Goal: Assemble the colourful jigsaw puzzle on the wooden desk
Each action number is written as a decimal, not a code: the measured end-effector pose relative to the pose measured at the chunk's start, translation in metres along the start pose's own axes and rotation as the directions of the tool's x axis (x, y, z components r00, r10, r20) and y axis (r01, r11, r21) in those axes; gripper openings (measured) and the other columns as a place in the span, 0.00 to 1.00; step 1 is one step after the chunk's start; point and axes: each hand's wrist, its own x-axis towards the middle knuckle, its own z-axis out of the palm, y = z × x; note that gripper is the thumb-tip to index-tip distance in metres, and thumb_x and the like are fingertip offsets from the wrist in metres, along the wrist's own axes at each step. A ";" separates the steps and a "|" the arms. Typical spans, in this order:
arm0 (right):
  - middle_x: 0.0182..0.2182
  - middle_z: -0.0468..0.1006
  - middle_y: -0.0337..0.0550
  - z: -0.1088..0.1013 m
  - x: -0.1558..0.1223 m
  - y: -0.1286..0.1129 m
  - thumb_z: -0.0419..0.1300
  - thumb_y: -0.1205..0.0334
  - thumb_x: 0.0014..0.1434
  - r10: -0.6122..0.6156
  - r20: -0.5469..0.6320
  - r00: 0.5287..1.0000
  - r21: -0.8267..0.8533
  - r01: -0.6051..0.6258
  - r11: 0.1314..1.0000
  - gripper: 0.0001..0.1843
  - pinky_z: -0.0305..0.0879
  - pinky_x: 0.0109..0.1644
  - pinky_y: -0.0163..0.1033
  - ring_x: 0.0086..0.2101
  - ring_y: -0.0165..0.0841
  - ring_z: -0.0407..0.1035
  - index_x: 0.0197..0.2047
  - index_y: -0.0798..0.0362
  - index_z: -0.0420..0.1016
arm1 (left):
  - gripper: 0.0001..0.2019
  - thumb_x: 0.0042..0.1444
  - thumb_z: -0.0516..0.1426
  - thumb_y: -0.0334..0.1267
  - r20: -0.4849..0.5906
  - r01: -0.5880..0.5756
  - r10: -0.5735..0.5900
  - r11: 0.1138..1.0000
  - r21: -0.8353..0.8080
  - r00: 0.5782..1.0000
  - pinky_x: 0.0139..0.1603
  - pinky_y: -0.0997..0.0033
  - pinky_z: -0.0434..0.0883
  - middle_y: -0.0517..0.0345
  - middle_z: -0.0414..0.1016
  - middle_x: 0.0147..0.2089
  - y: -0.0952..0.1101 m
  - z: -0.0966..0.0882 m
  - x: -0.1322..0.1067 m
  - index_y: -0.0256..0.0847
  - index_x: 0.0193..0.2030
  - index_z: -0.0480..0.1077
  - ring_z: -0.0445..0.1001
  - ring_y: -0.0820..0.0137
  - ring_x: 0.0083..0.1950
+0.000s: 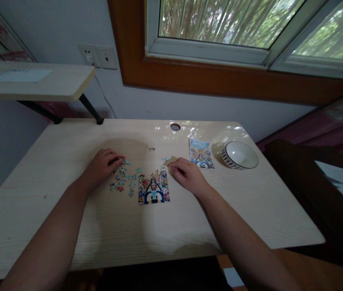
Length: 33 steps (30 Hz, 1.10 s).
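A partly assembled jigsaw puzzle (154,196) lies flat on the table, with a blue dog-like face along its lower part and an uneven upper edge. Left of it are several loose puzzle pieces (123,176). My left hand (102,166) rests at the top of that scatter, thumb and forefinger closed together; whatever lies between their tips is too small to make out. At the puzzle's upper right corner, my right hand (188,173) pinches a small puzzle piece (163,167), its fingertips close to the assembled edge.
Above the puzzle lie a few more pieces (150,148) and a single one (164,159). A picture sheet (201,153) and a striped white bowl (240,155) are to the right. The light wooden table (171,238) has a cable hole; a raised shelf (68,83) stands back left.
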 end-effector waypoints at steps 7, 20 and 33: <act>0.37 0.78 0.44 -0.001 0.000 -0.001 0.57 0.69 0.68 0.010 0.000 1.000 0.000 -0.010 1.000 0.12 0.69 0.42 0.39 0.38 0.34 0.74 0.48 0.49 0.80 | 0.18 0.70 0.52 0.47 -0.051 -0.057 0.061 0.995 0.078 0.997 0.61 0.52 0.64 0.50 0.76 0.50 0.022 0.008 0.003 0.44 0.56 0.78 0.69 0.57 0.54; 0.37 0.78 0.44 0.001 -0.001 0.001 0.57 0.69 0.67 0.010 0.004 1.000 0.006 -0.010 1.000 0.12 0.69 0.41 0.38 0.36 0.33 0.73 0.48 0.49 0.80 | 0.17 0.71 0.51 0.40 0.025 -0.190 0.188 0.968 0.166 0.982 0.62 0.47 0.64 0.47 0.75 0.55 0.048 0.015 0.023 0.44 0.56 0.79 0.67 0.54 0.57; 0.36 0.77 0.43 0.001 0.000 0.002 0.57 0.70 0.67 0.007 0.002 1.000 0.017 -0.007 1.000 0.12 0.68 0.41 0.38 0.36 0.33 0.72 0.48 0.49 0.79 | 0.19 0.66 0.53 0.31 0.099 -0.246 0.228 0.939 0.242 0.969 0.64 0.46 0.64 0.46 0.74 0.59 0.063 0.031 0.077 0.43 0.59 0.77 0.63 0.53 0.60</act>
